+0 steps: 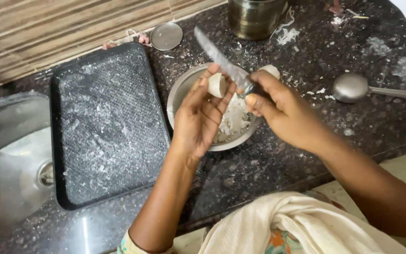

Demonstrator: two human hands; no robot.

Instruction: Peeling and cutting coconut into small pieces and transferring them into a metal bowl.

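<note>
My left hand (202, 115) holds a small white piece of coconut (216, 84) between its fingertips, above a steel bowl (179, 91). My right hand (278, 110) grips a knife (219, 59) by the handle, its long blade pointing up and left and lying against the white piece. White shavings (235, 120) fill the bowl under both hands. Another white chunk (271, 70) shows at the bowl's far rim, just behind my right hand.
A black rectangular tray (104, 127) dusted with white flakes lies left of the bowl, beside a steel sink (10, 164). A round lid (166, 36), a steel pot (254, 18) and a steel ladle (353, 88) sit on the dark granite counter (344, 51). Cream cloth (297, 226) lies at my waist.
</note>
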